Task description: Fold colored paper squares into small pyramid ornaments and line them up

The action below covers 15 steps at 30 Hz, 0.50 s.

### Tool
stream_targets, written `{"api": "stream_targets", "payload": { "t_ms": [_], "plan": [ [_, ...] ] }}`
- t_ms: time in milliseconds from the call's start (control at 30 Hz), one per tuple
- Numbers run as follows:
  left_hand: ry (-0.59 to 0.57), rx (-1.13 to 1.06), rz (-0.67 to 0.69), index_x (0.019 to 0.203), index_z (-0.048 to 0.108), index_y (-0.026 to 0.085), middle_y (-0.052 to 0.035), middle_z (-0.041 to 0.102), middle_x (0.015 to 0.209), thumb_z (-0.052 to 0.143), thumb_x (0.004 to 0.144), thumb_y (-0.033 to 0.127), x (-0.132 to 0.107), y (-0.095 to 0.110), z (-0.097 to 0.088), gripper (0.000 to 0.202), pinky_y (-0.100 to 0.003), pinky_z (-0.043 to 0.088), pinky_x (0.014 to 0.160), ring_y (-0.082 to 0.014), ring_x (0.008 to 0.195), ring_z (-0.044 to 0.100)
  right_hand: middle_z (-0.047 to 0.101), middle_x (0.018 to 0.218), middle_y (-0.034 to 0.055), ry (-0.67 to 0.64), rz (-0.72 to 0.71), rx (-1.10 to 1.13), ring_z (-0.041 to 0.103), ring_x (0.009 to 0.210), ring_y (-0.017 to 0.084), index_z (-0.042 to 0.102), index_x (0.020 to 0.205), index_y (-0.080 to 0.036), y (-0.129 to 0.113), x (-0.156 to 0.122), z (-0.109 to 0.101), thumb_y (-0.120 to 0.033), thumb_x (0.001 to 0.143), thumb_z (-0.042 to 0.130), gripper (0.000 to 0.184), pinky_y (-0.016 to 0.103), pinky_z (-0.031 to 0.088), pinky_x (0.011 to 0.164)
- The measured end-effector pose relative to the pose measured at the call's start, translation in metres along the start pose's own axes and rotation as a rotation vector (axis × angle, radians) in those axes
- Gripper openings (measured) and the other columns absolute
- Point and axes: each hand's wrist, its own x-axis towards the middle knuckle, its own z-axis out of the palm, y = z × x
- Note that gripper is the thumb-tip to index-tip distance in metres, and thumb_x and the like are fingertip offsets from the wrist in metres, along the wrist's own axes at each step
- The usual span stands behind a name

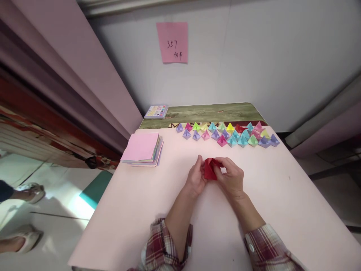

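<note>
A red folded paper [209, 171] is held between my two hands above the pale pink tabletop [169, 199]. My left hand [196, 177] grips its left edge, thumb pointing up. On the other side my right hand [231, 177] is closed on the paper, with thumb and fingers pinching its upper right part. Some of the folds are hidden behind the fingers. Beyond my hands stand several small folded paper boats [222, 140] in many colours, set in loose rows. To the left lies a thick stack of coloured paper sheets [141, 146], pink on top.
A small printed packet [156, 111] lies at the table's far left corner, on a green wood-patterned strip [208, 110]. A pink note [173, 42] is stuck to the wall. A person's feet in light shoes [28, 239] show on the floor at left.
</note>
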Motion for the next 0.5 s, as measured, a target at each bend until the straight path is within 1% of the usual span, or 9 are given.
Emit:
{"api": "stream_targets", "payload": {
  "t_ms": [133,233,300,400,500],
  "plan": [
    [0.016,0.014,-0.03,0.074,0.066,0.012,-0.0026,0.066,0.067,0.071,0.076,0.051,0.0,0.006,-0.002,0.038,-0.022,0.045,0.058,-0.011,0.059,0.059,0.073,0.091,0.0016,-0.071,-0.022,0.0,0.066,0.084,0.019,0.07,0.095,-0.027,0.001,-0.001,-0.002,-0.015,0.083,0.052,0.025,0.029,0.048,0.072],
    [0.005,0.06,-0.077,0.068,0.066,0.012,-0.0018,0.063,0.061,0.072,0.073,0.052,-0.002,0.011,-0.004,0.04,-0.023,0.043,0.056,-0.011,0.055,0.057,0.072,0.094,0.0011,-0.117,-0.026,0.023,0.065,0.09,0.021,0.071,0.095,-0.029,0.001,-0.002,-0.003,-0.012,0.08,0.051,0.03,0.032,0.049,0.077],
    [-0.015,0.072,-0.087,0.067,0.066,0.012,-0.0015,0.063,0.061,0.076,0.07,0.046,-0.002,0.013,-0.006,0.036,-0.023,0.044,0.057,-0.011,0.055,0.058,0.072,0.095,0.0008,-0.133,-0.025,0.043,0.065,0.092,0.021,0.072,0.096,-0.029,0.002,-0.003,-0.003,-0.012,0.078,0.052,0.031,0.033,0.049,0.079],
    [-0.034,0.086,-0.03,0.07,0.068,0.012,-0.0026,0.067,0.068,0.082,0.063,0.032,-0.002,0.014,-0.008,0.025,-0.023,0.045,0.062,-0.0117,0.061,0.06,0.07,0.101,0.0012,-0.137,-0.007,0.103,0.064,0.095,0.021,0.073,0.096,-0.03,0.003,-0.003,-0.003,-0.011,0.076,0.053,0.034,0.034,0.05,0.083],
    [-0.037,0.153,0.058,0.073,0.071,0.011,-0.0056,0.071,0.075,0.084,0.057,0.024,-0.001,0.016,-0.011,0.025,-0.025,0.046,0.068,-0.0139,0.067,0.062,0.067,0.108,0.0025,-0.19,0.031,0.245,0.063,0.101,0.021,0.073,0.096,-0.029,0.006,0.001,-0.007,-0.011,0.074,0.052,0.035,0.035,0.049,0.091]
  ]
}}
